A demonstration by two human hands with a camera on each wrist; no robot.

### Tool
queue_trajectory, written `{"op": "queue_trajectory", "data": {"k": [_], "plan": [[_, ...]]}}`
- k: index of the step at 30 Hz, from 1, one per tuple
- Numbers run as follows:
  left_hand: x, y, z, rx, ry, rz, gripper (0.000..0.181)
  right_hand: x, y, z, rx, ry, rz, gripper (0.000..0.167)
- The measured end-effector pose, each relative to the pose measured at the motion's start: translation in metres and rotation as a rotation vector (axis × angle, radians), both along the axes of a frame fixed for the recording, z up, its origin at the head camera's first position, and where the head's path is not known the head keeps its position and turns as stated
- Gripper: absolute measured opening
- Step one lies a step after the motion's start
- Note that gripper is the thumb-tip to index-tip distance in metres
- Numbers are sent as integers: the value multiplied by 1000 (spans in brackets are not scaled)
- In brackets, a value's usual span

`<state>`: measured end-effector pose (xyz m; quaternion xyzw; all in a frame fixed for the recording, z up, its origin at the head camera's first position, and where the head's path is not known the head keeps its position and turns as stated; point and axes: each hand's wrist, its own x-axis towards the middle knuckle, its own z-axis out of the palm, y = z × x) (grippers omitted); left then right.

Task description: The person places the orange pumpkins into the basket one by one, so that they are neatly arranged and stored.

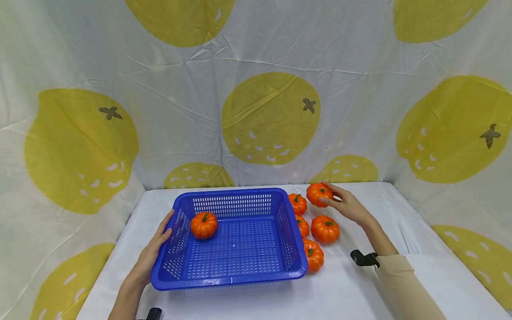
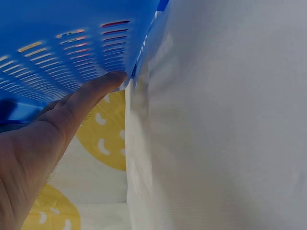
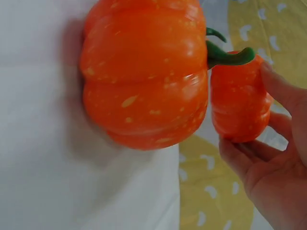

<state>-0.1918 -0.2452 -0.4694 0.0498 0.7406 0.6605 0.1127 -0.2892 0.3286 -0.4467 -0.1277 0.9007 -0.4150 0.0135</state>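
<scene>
A blue plastic basket (image 1: 240, 282) stands on the white-covered table, with one small orange pumpkin (image 1: 204, 225) inside at its left. My left hand (image 1: 151, 253) rests against the basket's left side with fairly straight fingers. In the left wrist view, a straight finger (image 2: 98, 88) lies along the slotted wall, and the other fingers are mostly hidden. Beyond the basket's right side, my right hand (image 1: 348, 205) holds another orange pumpkin (image 1: 318, 194) between thumb and fingers. The right wrist view shows this held pumpkin (image 3: 240, 105) too; I cannot tell whether it touches the table.
Nearest the held pumpkin is a loose pumpkin (image 1: 325, 230), large in the right wrist view. More pumpkins sit along the basket's right wall, partly hidden by it: a far one (image 1: 298, 204), a middle one (image 1: 302, 226) and a near one (image 1: 314, 256). A lemon-print curtain (image 1: 272, 120) surrounds the table.
</scene>
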Motion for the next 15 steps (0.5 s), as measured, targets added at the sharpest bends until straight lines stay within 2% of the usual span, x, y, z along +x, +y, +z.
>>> {"op": "queue_trajectory", "data": {"k": [15], "plan": [[1,1,1,7,4,4,58,-7,-34,35,-55,7,61,68]]}}
